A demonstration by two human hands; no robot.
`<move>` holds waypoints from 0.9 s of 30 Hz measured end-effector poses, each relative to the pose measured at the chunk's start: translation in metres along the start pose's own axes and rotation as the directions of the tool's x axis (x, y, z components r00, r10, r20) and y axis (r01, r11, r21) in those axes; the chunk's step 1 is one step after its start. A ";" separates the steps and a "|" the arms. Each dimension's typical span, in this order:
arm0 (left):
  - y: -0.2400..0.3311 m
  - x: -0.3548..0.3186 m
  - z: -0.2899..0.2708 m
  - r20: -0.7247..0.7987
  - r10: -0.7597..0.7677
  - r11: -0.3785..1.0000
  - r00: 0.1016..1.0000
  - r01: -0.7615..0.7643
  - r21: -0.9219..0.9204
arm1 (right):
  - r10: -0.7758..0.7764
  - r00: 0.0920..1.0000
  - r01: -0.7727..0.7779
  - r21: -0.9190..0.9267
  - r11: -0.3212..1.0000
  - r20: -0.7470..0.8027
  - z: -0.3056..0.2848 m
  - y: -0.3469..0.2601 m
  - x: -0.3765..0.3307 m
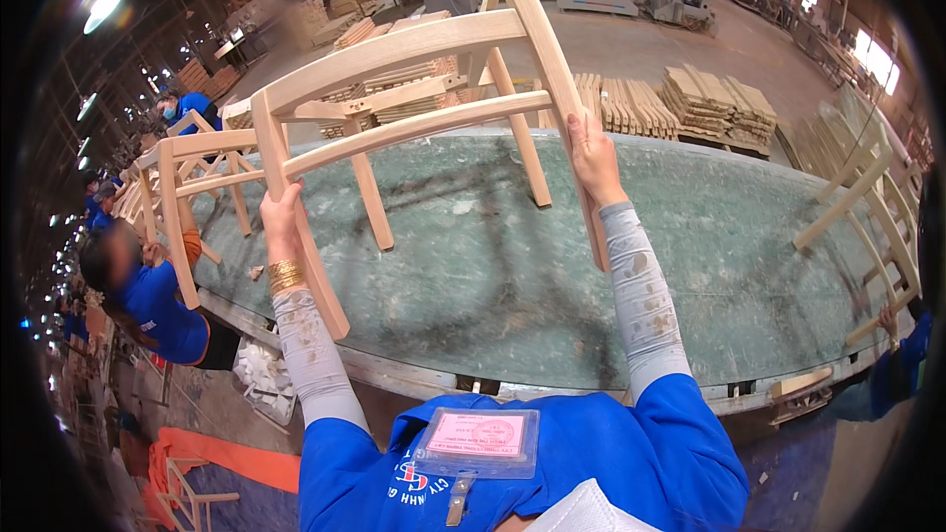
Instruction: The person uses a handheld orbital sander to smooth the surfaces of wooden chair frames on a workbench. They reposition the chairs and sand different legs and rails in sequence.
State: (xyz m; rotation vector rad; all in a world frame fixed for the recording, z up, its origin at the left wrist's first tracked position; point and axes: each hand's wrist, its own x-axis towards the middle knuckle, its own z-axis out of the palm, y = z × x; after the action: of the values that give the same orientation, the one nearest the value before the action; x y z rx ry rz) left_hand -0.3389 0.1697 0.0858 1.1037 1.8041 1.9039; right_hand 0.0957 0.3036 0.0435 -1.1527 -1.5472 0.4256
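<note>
A bare pale wooden chair frame (394, 52) is held up in front of me, over a worn green worktop (709, 266). My left hand (282, 222) is closed around its left leg, just below the lower crossbar. My right hand (594, 160) grips the right upright near where that crossbar joins it. The frame is tilted, its right side higher than its left. Its other two legs hang behind the crossbar, above or near the worktop; whether they touch it I cannot tell.
At the left, a person in blue (163, 300) stands by another chair frame (212, 146). More chair frames (882, 217) are at the right end, near another person's hand (889, 323). Stacked wooden parts (714, 103) lie beyond the table. A box of white pieces (266, 376) sits below its left edge.
</note>
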 end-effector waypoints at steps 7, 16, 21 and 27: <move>0.005 0.021 0.013 0.043 0.023 1.000 0.999 -0.023 -0.003 | 0.026 1.000 -0.026 -0.035 0.999 -0.010 -0.007 0.025 -0.019; 0.004 0.034 0.018 0.098 -0.027 1.000 0.995 0.026 0.015 | 0.333 0.943 -0.309 -0.374 0.874 -0.001 -0.077 0.135 -0.210; 0.005 0.049 0.020 0.090 -0.009 1.000 0.996 0.009 0.002 | 0.570 0.815 -0.435 -0.763 0.479 -0.107 -0.080 0.140 -0.281; 0.005 0.057 0.020 0.081 -0.015 0.999 0.997 0.012 0.036 | 0.504 0.804 -0.501 -0.817 0.287 -0.316 -0.082 0.170 -0.298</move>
State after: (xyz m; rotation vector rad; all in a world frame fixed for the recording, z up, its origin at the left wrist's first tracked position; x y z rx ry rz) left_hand -0.3611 0.2216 0.1074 1.1606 1.8034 1.7995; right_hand 0.2197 0.1085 -0.2229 -2.5326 -1.3438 -0.0441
